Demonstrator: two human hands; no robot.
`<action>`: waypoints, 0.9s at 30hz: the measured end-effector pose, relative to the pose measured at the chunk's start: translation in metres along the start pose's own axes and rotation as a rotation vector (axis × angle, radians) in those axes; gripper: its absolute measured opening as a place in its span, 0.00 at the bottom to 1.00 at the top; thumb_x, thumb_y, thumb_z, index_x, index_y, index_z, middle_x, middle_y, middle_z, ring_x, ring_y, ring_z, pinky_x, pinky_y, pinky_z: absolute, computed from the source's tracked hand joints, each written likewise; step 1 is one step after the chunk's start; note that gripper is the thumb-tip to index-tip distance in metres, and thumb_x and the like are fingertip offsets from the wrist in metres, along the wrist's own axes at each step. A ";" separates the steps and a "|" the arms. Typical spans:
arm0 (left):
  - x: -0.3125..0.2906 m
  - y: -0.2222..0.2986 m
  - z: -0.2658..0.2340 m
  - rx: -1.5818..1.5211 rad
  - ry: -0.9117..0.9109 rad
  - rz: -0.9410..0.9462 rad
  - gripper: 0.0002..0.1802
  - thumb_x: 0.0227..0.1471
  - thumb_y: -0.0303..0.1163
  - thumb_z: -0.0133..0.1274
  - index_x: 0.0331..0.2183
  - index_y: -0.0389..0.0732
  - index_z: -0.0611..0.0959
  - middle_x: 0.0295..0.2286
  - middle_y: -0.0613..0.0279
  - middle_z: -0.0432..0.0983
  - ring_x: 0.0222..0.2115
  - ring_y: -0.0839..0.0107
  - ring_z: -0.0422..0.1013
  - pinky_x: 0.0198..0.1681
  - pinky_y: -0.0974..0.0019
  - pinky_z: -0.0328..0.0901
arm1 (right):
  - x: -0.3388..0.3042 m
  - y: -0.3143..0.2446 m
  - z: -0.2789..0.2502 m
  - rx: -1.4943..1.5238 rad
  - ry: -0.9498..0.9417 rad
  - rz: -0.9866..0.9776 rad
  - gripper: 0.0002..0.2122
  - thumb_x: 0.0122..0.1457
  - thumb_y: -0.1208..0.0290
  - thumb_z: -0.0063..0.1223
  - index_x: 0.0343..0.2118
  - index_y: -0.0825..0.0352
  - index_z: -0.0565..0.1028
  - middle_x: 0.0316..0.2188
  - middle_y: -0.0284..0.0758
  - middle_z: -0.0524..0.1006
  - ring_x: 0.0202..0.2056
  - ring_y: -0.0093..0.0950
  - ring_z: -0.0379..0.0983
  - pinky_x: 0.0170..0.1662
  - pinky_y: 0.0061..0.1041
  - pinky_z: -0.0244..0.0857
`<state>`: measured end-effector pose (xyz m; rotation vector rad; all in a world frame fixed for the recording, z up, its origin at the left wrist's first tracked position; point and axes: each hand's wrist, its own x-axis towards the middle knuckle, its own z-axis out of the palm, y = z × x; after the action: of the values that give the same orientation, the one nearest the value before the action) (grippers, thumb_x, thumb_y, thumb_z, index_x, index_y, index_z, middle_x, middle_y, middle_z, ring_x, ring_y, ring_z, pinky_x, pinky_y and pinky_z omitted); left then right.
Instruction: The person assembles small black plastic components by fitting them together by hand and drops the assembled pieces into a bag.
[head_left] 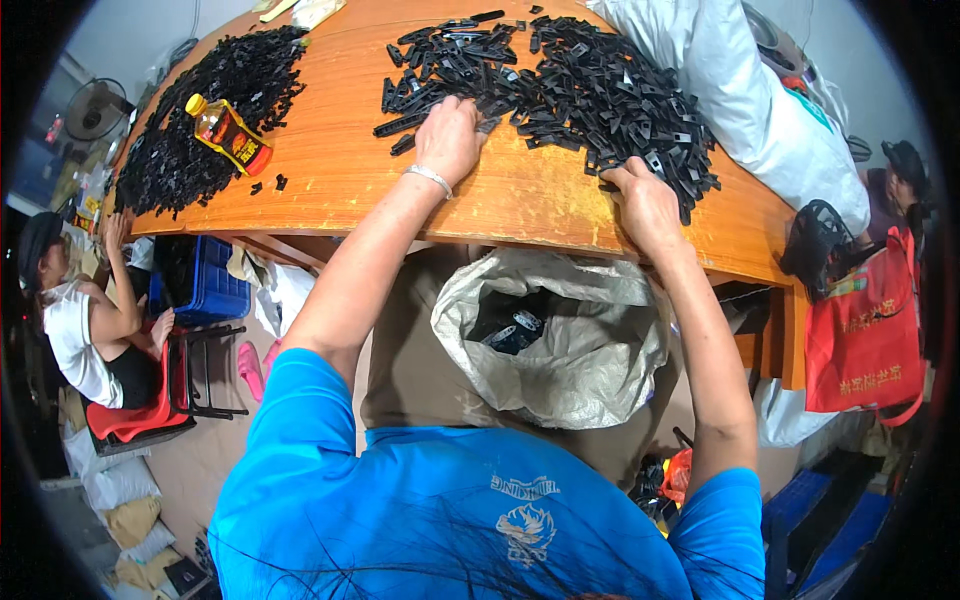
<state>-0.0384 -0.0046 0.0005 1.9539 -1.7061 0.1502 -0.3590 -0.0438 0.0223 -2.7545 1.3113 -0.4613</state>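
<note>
While both my hands rest on the table (330,170), left hand (448,138) lies palm-down on the near edge of the black parts pile (580,90), fingers spread. Right hand (645,205) grips parts at the pile's near right corner, fingers curled. Open sack (560,340) sits below the table edge, between my arms.

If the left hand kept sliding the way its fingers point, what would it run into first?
The left hand points away from the person across the wooden table, fingers already touching the pile of black plastic parts. It would likely just push deeper into that pile.
</note>
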 end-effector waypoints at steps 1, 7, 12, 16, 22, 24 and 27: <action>0.000 0.005 -0.004 0.001 0.000 0.002 0.15 0.48 0.34 0.70 0.37 0.40 0.85 0.40 0.52 0.78 0.46 0.52 0.76 0.49 0.53 0.72 | -0.001 0.003 -0.004 -0.010 -0.057 0.014 0.12 0.60 0.75 0.55 0.46 0.60 0.84 0.39 0.40 0.77 0.46 0.43 0.78 0.48 0.41 0.73; -0.022 0.010 -0.016 -0.533 -0.172 -0.168 0.17 0.49 0.32 0.73 0.36 0.38 0.81 0.30 0.64 0.78 0.30 0.71 0.75 0.35 0.65 0.70 | -0.011 -0.008 -0.011 0.053 0.002 -0.089 0.09 0.61 0.70 0.59 0.43 0.62 0.82 0.41 0.42 0.78 0.43 0.47 0.79 0.46 0.44 0.73; -0.065 0.033 -0.006 -1.136 -0.131 -0.161 0.16 0.52 0.23 0.71 0.40 0.37 0.80 0.30 0.75 0.73 0.25 0.87 0.62 0.29 0.77 0.62 | -0.014 -0.023 -0.008 0.275 0.111 -0.125 0.13 0.58 0.75 0.66 0.45 0.66 0.79 0.38 0.47 0.82 0.40 0.50 0.80 0.44 0.44 0.73; -0.078 0.036 -0.010 -1.039 -0.150 -0.225 0.16 0.48 0.27 0.74 0.35 0.38 0.81 0.29 0.70 0.76 0.28 0.80 0.70 0.32 0.71 0.65 | -0.014 -0.055 -0.010 0.398 0.037 -0.042 0.13 0.57 0.72 0.68 0.44 0.66 0.79 0.31 0.49 0.82 0.36 0.50 0.81 0.43 0.45 0.73; -0.084 0.023 -0.022 -0.371 -0.046 0.096 0.15 0.42 0.32 0.75 0.32 0.39 0.87 0.31 0.58 0.78 0.36 0.57 0.73 0.42 0.56 0.67 | -0.001 -0.076 0.014 0.409 0.060 -0.150 0.13 0.56 0.69 0.69 0.43 0.65 0.84 0.37 0.42 0.82 0.40 0.46 0.80 0.44 0.41 0.73; -0.084 0.018 -0.024 -0.373 -0.067 0.079 0.14 0.43 0.32 0.75 0.33 0.40 0.88 0.31 0.59 0.78 0.36 0.58 0.73 0.42 0.57 0.67 | 0.004 -0.083 0.022 0.428 0.095 -0.138 0.12 0.55 0.69 0.69 0.43 0.63 0.86 0.37 0.38 0.80 0.40 0.43 0.80 0.44 0.40 0.73; -0.085 0.015 -0.024 -0.375 -0.075 0.084 0.14 0.44 0.32 0.74 0.34 0.41 0.89 0.31 0.59 0.78 0.37 0.58 0.73 0.41 0.57 0.68 | 0.012 -0.079 0.032 0.441 0.082 -0.111 0.11 0.55 0.69 0.70 0.41 0.63 0.87 0.37 0.39 0.80 0.39 0.43 0.80 0.43 0.40 0.73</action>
<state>-0.0630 0.0805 -0.0101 1.6305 -1.7202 -0.2016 -0.2837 -0.0049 0.0088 -2.4638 0.9321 -0.7730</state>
